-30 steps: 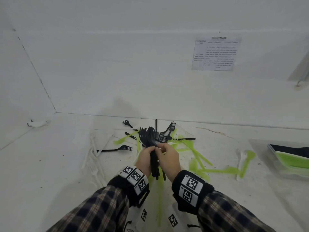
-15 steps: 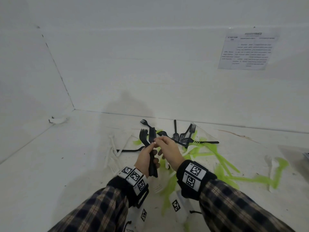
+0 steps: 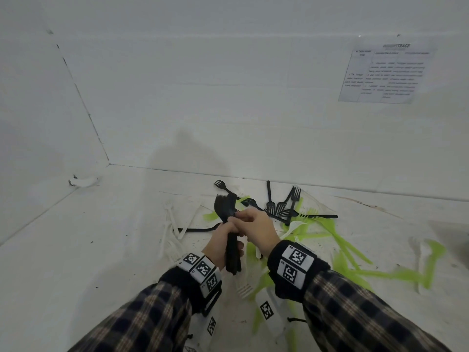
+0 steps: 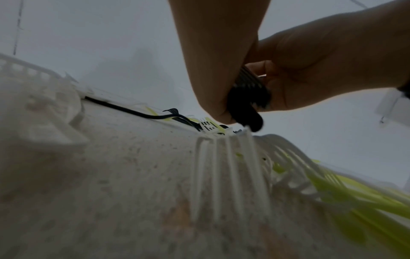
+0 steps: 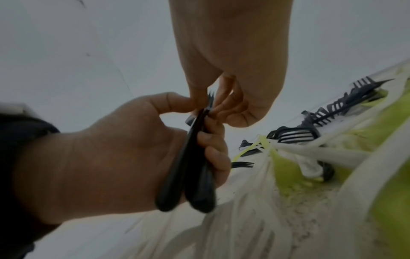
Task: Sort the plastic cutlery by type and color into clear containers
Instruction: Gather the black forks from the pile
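Left hand (image 3: pixel 223 240): my fingers are curled round a bundle of black forks (image 3: pixel 229 224), gripping the handles; the tines point up and away from me, the handle ends stick out below my palm.
Right hand (image 3: pixel 256 229): my thumb and fingertips pinch the same bundle near the heads of the forks, touching my left hand.
Bundle: held above the bench (image 3: pixel 88 250), over the scattered pile; in the right wrist view the handles lie side by side (image 5: pixel 188 175).
Loose black forks (image 3: pixel 281 207): lying crossed on the bench just beyond my hands, near the wall; one more (image 3: pixel 200 228) lies flat to the left of them.
Green cutlery (image 3: pixel 350 250): spread on the bench to my right and under my right wrist.
White cutlery (image 3: pixel 172 229): on the bench to my left, and more below my wrists (image 4: pixel 224 175).
Clear containers: I cannot see them in any view.
Wall: a printed sheet (image 3: pixel 385 72) is stuck up at the right.
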Available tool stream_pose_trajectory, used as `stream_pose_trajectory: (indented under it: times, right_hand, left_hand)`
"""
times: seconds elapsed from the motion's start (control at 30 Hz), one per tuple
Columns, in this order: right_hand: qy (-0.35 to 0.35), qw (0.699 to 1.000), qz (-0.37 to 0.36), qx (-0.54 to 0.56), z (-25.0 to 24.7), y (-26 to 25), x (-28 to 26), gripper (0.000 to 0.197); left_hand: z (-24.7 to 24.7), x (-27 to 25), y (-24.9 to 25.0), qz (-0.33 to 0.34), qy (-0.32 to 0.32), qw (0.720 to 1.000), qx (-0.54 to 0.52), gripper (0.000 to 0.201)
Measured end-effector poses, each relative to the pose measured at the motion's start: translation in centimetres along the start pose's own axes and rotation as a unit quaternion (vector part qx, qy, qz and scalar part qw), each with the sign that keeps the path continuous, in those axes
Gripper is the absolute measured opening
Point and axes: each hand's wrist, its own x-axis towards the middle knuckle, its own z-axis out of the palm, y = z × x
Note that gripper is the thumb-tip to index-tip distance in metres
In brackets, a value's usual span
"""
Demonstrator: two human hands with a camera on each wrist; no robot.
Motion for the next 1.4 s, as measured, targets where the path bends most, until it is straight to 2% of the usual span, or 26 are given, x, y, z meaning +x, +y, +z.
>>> stream_pose_trajectory:
  times: [0.1, 0.17, 0.33, 0.4, 0.47, 0.57, 0.73, 0.87, 0.97, 1.07, 1.23, 1.4]
  right_hand:
    - [-0.016, 0.996, -0.03, -0.076, -0.2, -0.4, 0.1, 0.023]
    - [-0.012, 0.994, -0.039, -0.104, 0.0, -0.7, 0.3, 0.024]
    - [-0.014, 0.999, -0.023, -0.046, 1.6, -0.9, 0.9, 0.017]
    - [-0.01, 0.999, -0.02, -0.049, 2.1, -1.1, 0.9, 0.01]
    - [0.0, 0.998, -0.014, -0.063, 2.3, -1.1, 1.1, 0.013]
    - [-0.008, 0.998, -0.006, -0.069, 2.4, -1.4, 1.1, 0.008]
    - [0.014, 0.995, -0.016, -0.102, 2.0, -1.6, 1.2, 0.009]
    - [-0.01, 0.995, -0.01, -0.101, 2.0, -1.9, 1.2, 0.008]
    - [-0.05, 0.991, 0.016, -0.119, 1.7, -2.3, 1.3, 0.016]
    - [-0.064, 0.991, 0.042, -0.107, 1.3, -2.7, 1.3, 0.014]
    - [-0.033, 0.993, 0.023, -0.111, 1.5, -2.7, 1.2, 0.016]
    - [-0.041, 0.994, 0.0, -0.105, 2.0, -2.6, 1.1, 0.014]
  left_hand:
    - [0.3, 0.0, 0.3, 0.002, 0.008, 1.0, -0.01, 0.009]
    - [0.3, 0.0, 0.5, 0.004, 0.023, 1.0, -0.016, 0.014]
    - [-1.0, 0.1, 0.9, 0.011, 0.04, 0.999, -0.004, 0.02]
    - [-1.3, 0.1, 0.9, 0.011, 0.039, 0.999, 0.009, 0.014]
    - [-1.4, 0.1, 0.9, 0.016, 0.04, 0.999, 0.018, 0.003]
    - [-1.5, 0.3, 0.7, 0.02, 0.049, 0.998, 0.031, 0.017]
    - [-1.4, 0.1, 0.6, 0.014, 0.037, 0.999, 0.026, 0.016]
    - [-1.2, 0.0, 0.6, 0.024, 0.034, 0.999, 0.033, 0.019]
    - [-1.3, 0.1, 0.6, 0.009, 0.034, 0.998, 0.044, 0.026]
    - [-1.5, 0.0, 0.8, 0.005, 0.035, 0.998, 0.052, 0.024]
    - [-1.5, 0.2, 0.8, 0.006, 0.02, 0.998, 0.057, 0.036]
    - [-1.6, -0.1, 0.8, 0.008, 0.02, 0.999, 0.047, 0.032]
